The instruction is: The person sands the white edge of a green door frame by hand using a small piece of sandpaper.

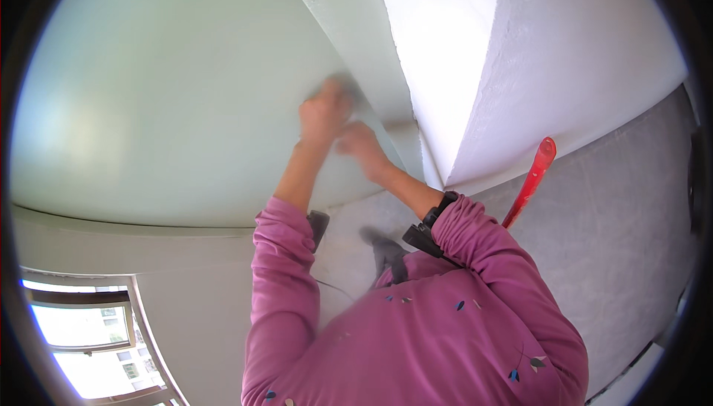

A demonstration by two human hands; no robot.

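Both my hands are raised to the edge of a pale green, slightly glossy wall surface (171, 102), where it meets a narrower green strip (364, 42). My left hand (325, 115) is curled near that edge, a dark smudge or shadow beside its fingers. Just below and to the right, my right hand (360, 144) is also curled, close to the left one. Motion blurs both, and whatever they grip, if anything, cannot be made out. A black band (443, 209) circles my right wrist.
A bright white wall face (438, 42) and a greyish one (564, 72) rise at the right. By their foot a red bar with small holes (531, 183) sticks up over the grey floor (609, 213). An open window (89, 324) is at lower left.
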